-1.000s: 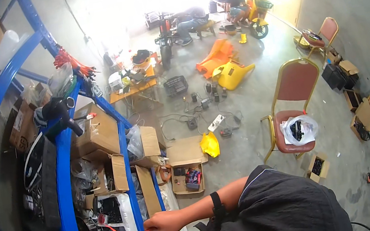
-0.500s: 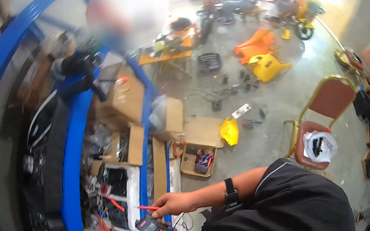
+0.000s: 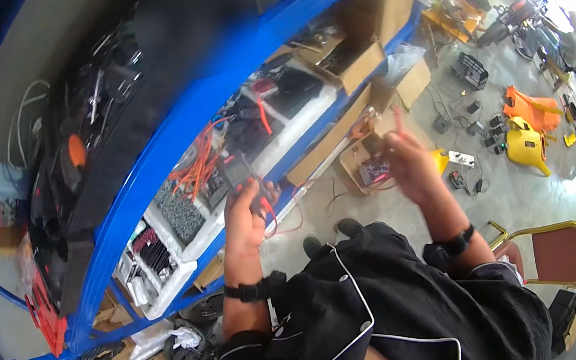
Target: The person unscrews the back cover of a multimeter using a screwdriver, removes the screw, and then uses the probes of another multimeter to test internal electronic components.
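Note:
My left hand [image 3: 243,222] is wrapped round a dark handheld multimeter [image 3: 240,173], held up before the shelf; blur hides its face. Red test leads [image 3: 290,227] hang in loops below it. My right hand [image 3: 412,164], raised well apart on the right, pinches a red test probe [image 3: 398,119] that points upward. White foam trays [image 3: 190,259] on the shelf hold grey granular-looking small parts, dark parts and several orange cables [image 3: 199,166], close beyond my left hand.
A blue metal rack [image 3: 152,196] slants across the left, with cardboard boxes [image 3: 360,63] on its shelf. An open box [image 3: 356,172] stands on the floor behind my right hand. Yellow [image 3: 526,142] and orange panels [image 3: 533,107], a chair [image 3: 559,252] and people lie further right.
My view has turned left toward the rack. My hands, close together before, are now wide apart, the right one drawn away with the probe. The multimeter stays in my left hand.

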Action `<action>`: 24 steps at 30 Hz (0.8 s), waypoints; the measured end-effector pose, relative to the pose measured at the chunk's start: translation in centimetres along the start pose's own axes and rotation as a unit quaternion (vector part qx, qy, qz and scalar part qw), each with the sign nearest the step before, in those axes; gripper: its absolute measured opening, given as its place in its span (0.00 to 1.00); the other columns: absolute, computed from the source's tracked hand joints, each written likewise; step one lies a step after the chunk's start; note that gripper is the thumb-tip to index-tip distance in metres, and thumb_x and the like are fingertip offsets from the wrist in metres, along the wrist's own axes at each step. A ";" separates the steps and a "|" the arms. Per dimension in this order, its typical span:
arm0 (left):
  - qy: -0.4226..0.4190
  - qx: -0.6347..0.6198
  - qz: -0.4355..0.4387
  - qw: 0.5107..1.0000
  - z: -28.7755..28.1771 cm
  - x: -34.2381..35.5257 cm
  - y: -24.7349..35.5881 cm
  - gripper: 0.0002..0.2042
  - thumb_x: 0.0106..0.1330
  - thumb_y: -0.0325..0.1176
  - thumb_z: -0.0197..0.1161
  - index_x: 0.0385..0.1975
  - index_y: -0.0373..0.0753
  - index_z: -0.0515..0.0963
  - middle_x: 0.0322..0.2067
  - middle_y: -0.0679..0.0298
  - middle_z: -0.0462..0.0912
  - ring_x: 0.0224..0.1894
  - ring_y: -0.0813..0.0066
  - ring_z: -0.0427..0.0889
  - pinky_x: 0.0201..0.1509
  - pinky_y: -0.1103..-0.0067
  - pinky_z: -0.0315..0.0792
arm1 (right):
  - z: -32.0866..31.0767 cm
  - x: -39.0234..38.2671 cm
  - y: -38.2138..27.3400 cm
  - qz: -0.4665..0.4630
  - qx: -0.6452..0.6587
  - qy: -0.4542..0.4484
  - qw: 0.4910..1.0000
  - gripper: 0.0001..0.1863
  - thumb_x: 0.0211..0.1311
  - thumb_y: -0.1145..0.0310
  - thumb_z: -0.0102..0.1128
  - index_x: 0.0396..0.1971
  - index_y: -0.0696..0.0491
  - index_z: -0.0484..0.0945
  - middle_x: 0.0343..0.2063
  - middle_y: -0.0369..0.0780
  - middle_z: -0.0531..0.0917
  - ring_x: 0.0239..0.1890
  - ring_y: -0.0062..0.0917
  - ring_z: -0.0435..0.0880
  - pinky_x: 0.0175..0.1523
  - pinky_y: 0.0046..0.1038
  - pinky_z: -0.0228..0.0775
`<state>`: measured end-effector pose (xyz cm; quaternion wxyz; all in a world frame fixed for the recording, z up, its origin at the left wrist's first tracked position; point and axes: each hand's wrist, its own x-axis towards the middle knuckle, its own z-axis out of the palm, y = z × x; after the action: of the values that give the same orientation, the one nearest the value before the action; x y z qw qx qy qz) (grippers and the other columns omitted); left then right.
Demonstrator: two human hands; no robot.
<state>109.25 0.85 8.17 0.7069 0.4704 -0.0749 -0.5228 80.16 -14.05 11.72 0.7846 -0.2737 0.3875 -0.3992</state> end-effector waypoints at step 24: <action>0.068 0.647 0.277 0.707 -4.9 14.9 0.9 0.34 0.52 0.45 0.73 0.51 0.30 0.65 0.47 0.44 0.75 0.48 0.50 0.78 0.52 0.65 0.72 | 3.2 -11.4 -1.5 -0.178 -0.187 -0.091 0.962 0.13 0.65 0.65 0.58 0.38 0.61 0.74 0.28 0.45 0.80 0.14 0.12 0.61 0.21 0.14 0.51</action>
<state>119.36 -8.33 0.45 0.3458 0.8049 -0.4732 -0.0930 77.87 -4.95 19.03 0.6674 -0.5153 0.3274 -0.4264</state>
